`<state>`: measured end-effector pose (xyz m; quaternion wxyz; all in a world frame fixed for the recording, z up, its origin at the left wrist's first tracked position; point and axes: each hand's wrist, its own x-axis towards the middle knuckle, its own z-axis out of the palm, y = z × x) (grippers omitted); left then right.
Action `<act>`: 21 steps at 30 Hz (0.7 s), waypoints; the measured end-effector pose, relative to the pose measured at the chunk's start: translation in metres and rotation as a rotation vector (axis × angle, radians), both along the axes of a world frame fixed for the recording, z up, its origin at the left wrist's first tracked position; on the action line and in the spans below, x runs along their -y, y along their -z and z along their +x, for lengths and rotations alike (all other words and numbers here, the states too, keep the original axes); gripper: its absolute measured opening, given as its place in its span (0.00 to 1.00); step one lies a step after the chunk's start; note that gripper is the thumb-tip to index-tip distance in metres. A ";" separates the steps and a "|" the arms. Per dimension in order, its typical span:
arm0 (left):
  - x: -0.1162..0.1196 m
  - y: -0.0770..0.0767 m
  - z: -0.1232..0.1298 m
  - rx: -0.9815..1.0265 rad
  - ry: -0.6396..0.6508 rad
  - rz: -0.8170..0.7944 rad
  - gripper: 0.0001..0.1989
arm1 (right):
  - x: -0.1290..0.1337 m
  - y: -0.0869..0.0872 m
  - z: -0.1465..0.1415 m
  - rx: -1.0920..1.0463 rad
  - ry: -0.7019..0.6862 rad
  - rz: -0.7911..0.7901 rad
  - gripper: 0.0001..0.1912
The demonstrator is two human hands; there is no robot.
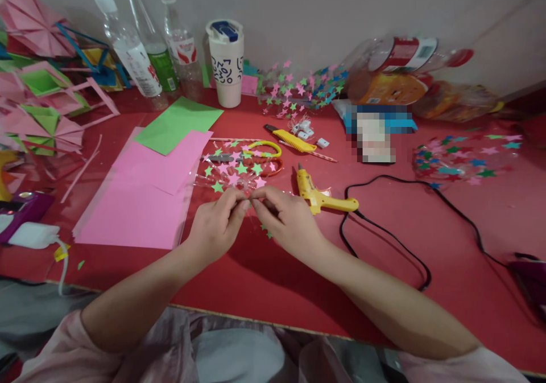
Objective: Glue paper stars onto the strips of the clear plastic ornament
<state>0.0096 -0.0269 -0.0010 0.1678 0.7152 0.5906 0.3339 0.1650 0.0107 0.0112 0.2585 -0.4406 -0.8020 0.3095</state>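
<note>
My left hand (217, 221) and my right hand (288, 218) meet over the middle of the table, each closed in a pinch, fingertips touching or nearly so. What they pinch is too small to make out. Right behind the fingertips lies a clear plastic piece (232, 179) covered in pink and green stars; a few green stars also show below my right hand. Scissors (262, 146) with yellow and red-orange handles lie partly under the plastic. To the right of my right hand rests a yellow glue gun (311, 192). Pink paper sheets (132, 206) are left of my left hand.
Behind are a yellow utility knife (296, 141), a white tumbler (227, 67) and several bottles (181, 50). More star-covered clear plastic (469, 158) sits at right. A black cord (394, 238) loops across the red table (273, 292). Folded paper crafts (38, 81) crowd the left.
</note>
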 end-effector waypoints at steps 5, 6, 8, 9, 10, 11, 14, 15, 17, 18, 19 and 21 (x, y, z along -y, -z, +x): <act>0.000 0.003 -0.001 -0.064 -0.010 0.085 0.10 | 0.002 -0.002 -0.001 -0.026 0.005 -0.029 0.05; 0.000 0.004 -0.001 -0.072 -0.009 0.099 0.10 | 0.003 -0.002 -0.001 -0.032 0.004 -0.032 0.05; 0.002 0.003 -0.003 -0.085 -0.006 0.132 0.10 | 0.003 -0.002 -0.001 -0.044 -0.004 -0.034 0.05; 0.004 0.003 -0.004 -0.093 -0.009 0.160 0.09 | 0.003 -0.002 -0.001 -0.052 -0.008 -0.031 0.05; 0.005 0.002 -0.005 -0.102 -0.013 0.199 0.08 | 0.003 -0.002 -0.001 -0.060 -0.013 -0.025 0.04; 0.007 0.001 -0.007 -0.109 -0.019 0.247 0.07 | 0.003 -0.001 0.000 -0.065 -0.018 -0.013 0.04; 0.008 -0.001 -0.015 -0.058 -0.051 0.429 0.02 | 0.002 -0.001 0.003 -0.039 -0.014 0.080 0.05; 0.007 -0.002 -0.018 -0.014 -0.076 0.490 0.02 | 0.002 -0.001 0.004 -0.014 -0.007 0.134 0.06; 0.001 -0.002 -0.022 0.042 -0.132 0.575 0.04 | 0.001 -0.001 0.007 0.037 0.015 0.276 0.09; -0.002 -0.002 -0.023 0.056 -0.155 0.585 0.05 | 0.000 -0.001 0.009 0.050 0.021 0.357 0.09; -0.005 -0.002 -0.024 0.068 -0.171 0.574 0.06 | -0.001 -0.001 0.010 0.053 0.017 0.442 0.09; -0.010 -0.003 -0.025 0.089 -0.185 0.504 0.08 | -0.004 -0.001 0.012 0.047 -0.025 0.618 0.09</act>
